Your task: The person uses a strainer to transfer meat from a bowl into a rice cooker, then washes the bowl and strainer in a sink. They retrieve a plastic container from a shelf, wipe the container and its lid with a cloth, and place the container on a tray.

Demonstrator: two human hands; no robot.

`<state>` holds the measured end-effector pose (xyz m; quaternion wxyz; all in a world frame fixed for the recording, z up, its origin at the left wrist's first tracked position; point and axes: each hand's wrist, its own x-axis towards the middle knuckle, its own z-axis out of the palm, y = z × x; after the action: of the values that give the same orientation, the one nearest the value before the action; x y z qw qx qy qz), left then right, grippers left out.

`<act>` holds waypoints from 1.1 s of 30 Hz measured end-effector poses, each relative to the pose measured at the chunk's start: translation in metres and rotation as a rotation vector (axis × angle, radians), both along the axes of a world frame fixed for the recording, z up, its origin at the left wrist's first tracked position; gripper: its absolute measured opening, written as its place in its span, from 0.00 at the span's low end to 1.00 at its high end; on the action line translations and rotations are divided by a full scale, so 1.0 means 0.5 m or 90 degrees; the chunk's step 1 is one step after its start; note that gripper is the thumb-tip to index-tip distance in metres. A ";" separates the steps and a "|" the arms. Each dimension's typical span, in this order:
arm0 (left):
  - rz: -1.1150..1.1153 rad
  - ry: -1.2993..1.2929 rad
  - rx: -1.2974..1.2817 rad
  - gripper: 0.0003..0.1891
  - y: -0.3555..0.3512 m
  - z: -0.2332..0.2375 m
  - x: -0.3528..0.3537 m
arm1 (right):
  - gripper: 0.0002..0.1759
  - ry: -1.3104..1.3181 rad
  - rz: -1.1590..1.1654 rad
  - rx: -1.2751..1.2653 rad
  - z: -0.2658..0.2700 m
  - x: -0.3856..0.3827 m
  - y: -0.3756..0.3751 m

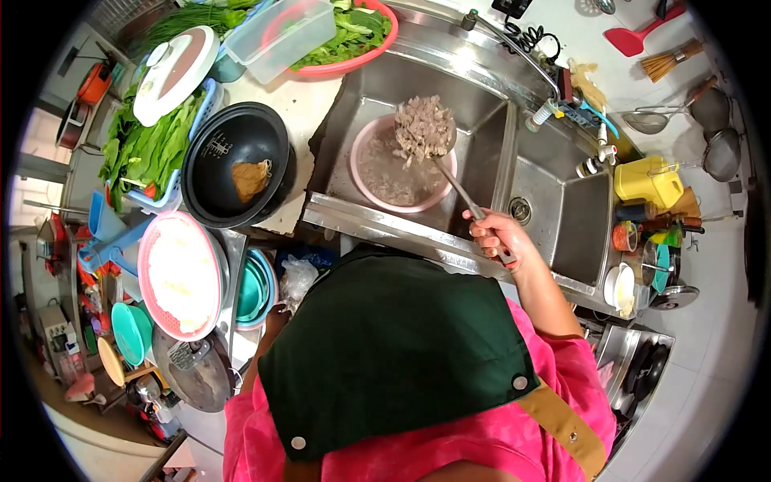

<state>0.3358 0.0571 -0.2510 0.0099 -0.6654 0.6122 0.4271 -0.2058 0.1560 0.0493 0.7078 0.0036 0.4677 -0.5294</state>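
My right hand is closed around the long metal handle of a skimmer, above the front edge of the sink. Greyish-brown pieces of meat are heaped in the skimmer's bowl, mostly hiding it. Beneath it, a pink basin stands in the left sink bowl, with cloudy liquid and bits floating in it. My left hand hangs low in shadow beside my apron, near a clear plastic bag; its fingers are hidden.
Left of the sink, a black pot contains a brown pouch. Leafy greens fill a blue basket behind it. A pink colander of white food sits nearer me. The faucet arches over the sink; strainers hang at right.
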 end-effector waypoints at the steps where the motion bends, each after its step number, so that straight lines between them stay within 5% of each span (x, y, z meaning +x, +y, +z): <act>1: -0.009 -0.012 0.039 0.20 -0.003 0.021 -0.010 | 0.11 0.005 0.011 0.013 -0.021 0.003 -0.007; 7: -0.094 -0.003 -0.055 0.19 0.009 -0.039 0.035 | 0.11 -0.029 0.005 0.073 -0.146 -0.005 -0.031; 19: 0.054 0.026 0.100 0.17 0.014 0.028 -0.011 | 0.14 0.110 -0.033 -0.022 0.102 -0.002 0.022; 21: -0.079 0.013 -0.011 0.18 0.014 -0.030 0.016 | 0.13 0.100 -0.025 -0.033 0.069 -0.007 0.019; 24: -0.099 0.037 -0.089 0.19 0.015 -0.063 0.025 | 0.10 -0.047 -0.010 -0.013 -0.017 -0.015 0.000; 27: 0.032 0.071 0.050 0.19 0.002 0.185 -0.085 | 0.09 -0.075 0.016 0.052 -0.146 -0.025 -0.019; 30: 0.058 0.081 0.073 0.19 0.002 0.015 0.003 | 0.08 -0.043 0.008 0.128 -0.170 -0.004 -0.022; 33: -0.008 0.043 0.022 0.20 0.012 0.070 -0.014 | 0.08 -0.052 0.017 0.107 -0.134 -0.001 -0.004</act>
<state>0.3289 0.0630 -0.2162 0.0034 -0.6461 0.6091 0.4599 -0.2061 0.1542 -0.0175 0.7307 0.0782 0.4809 -0.4782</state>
